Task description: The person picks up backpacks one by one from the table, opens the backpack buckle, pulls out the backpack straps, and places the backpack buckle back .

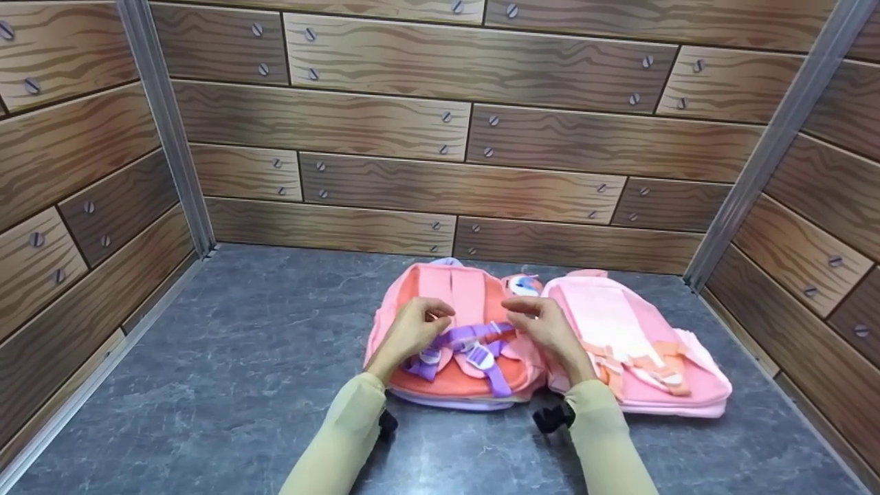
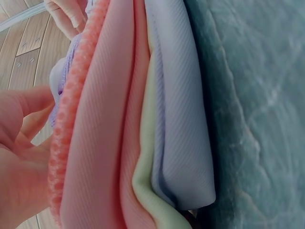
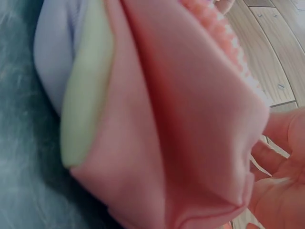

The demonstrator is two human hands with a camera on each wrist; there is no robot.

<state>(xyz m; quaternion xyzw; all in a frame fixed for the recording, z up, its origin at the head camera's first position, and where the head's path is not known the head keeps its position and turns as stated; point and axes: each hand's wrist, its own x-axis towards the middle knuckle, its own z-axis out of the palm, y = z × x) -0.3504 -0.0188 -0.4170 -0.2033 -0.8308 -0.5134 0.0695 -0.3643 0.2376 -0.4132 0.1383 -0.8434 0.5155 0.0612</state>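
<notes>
A coral-pink backpack (image 1: 467, 292) lies flat, its back panel and straps facing up. Purple straps (image 1: 498, 381) with pale buckles are gathered across it. My left hand (image 1: 417, 328) hovers over its left side with loosely bent fingers, close to the straps; I see nothing held. Over the right side is my right hand (image 1: 546, 326), also loosely bent, with no strap visible between thumb and fingers. Both wrist views show the backpack's layered side, where pink, pale green and lavender fabric (image 2: 183, 105) meet. In the right wrist view the right hand (image 3: 281, 176) is beside a pink side pocket (image 3: 205, 157).
A second, lighter pink backpack (image 1: 660, 323) with orange straps lies against the first on the right. A round charm (image 1: 524, 284) sits between their tops. Wood-patterned walls (image 1: 426, 130) enclose the dark marbled table (image 1: 227, 357) at the back and sides.
</notes>
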